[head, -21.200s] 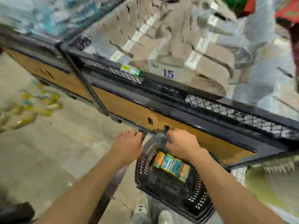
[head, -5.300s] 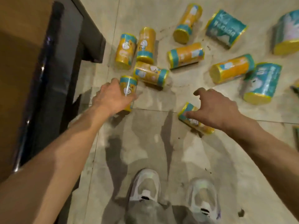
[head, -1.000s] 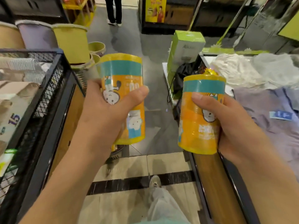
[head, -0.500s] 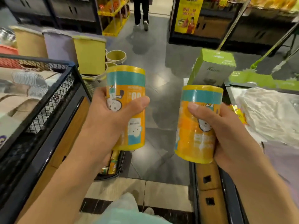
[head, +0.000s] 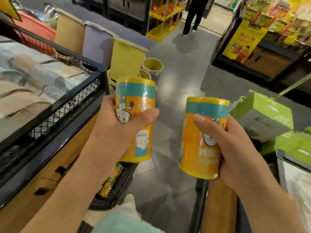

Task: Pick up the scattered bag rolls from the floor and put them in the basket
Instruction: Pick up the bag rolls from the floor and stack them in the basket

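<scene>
The left hand (head: 117, 130) wraps a yellow cylindrical bag roll with a teal band (head: 136, 118), thumb across its front, held upright. The right hand (head: 235, 152) clasps a second yellow teal-banded roll (head: 200, 140) the same way, at three o'clock from the first and apart from it; upright carrying likely keeps both secure while walking. Below the left roll, at six o'clock, sits the black perforated plastic basket (head: 124, 179) on the floor, rolls already inside. A black wire-mesh display bin (head: 70, 105) stands at nine o'clock.
</scene>
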Demonstrator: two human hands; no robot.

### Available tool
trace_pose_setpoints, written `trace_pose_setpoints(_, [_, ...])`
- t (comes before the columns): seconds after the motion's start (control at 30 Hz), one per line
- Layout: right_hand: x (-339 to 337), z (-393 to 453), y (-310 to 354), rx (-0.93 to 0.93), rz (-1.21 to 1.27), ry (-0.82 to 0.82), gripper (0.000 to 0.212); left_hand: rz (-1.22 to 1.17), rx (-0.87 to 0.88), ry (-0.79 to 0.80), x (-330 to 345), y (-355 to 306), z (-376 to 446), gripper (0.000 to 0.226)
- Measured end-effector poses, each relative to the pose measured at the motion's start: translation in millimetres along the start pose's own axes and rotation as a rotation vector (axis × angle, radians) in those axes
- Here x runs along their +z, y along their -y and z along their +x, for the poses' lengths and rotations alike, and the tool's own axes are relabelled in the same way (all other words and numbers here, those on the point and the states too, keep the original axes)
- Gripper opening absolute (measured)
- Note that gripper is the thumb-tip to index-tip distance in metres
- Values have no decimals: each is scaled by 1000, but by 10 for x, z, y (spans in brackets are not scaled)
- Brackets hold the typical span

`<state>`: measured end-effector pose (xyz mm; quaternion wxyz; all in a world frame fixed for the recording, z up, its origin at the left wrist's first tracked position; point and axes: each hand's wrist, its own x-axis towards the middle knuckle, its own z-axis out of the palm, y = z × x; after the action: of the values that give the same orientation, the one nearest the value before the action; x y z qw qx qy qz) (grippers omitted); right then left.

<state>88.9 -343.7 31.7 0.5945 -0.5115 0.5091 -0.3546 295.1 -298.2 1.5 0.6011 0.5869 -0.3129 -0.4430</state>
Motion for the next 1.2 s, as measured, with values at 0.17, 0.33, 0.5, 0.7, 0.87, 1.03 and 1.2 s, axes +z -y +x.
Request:
trace_pose_setpoints(0.17, [322,698,171,-6,-48,149,57,-12,6,-173,-202,-30,399,69])
trace_pose_setpoints(0.33, [732,1306,236,-4,-84,380,49,-47,34,-400,-420,-43,649,70])
trace_pose_setpoints(0.5, [1110,1994,207,-33,-198,653,46,-48,50,-621,-559,59,839,68])
trace_pose_setpoints(0.7, [1670,2711,-39,-57,-413,991,46,11,-33,-854,-604,359,872,55])
trace_pose_setpoints(0.87, [2131,2977,-467,-105,-592,1253,46,7,-122,-998,-708,790,739,58])
trace_pose_setpoints(1.03, [2508,3141,-1341,-240,-822,1452,57,191,-239,-966,-1010,1578,650,63])
trace_pose_setpoints(1.2, [2668,3400,-2722,-454,-1136,1556,70,566,-427,-714,-1381,2926,738,72])
